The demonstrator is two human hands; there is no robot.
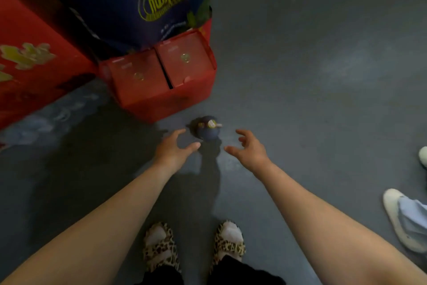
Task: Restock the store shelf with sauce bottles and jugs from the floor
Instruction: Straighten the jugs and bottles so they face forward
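Note:
A dark jug (207,129) with a pale cap stands upright on the grey floor, seen from above and slightly blurred. My left hand (173,149) reaches toward it from the left, fingers spread and relaxed, a short gap from the jug. On the other side my right hand (248,148) is also spread, fingers loosely curved, apart from the jug. Neither hand holds anything. No shelf is in view.
A red carton (161,83) sits on the floor just behind the jug, with a dark blue box (147,7) above it and a large red box (30,69) at left. Another person's white shoes (402,217) stand at the right edge. My leopard-print slippers (161,245) are below.

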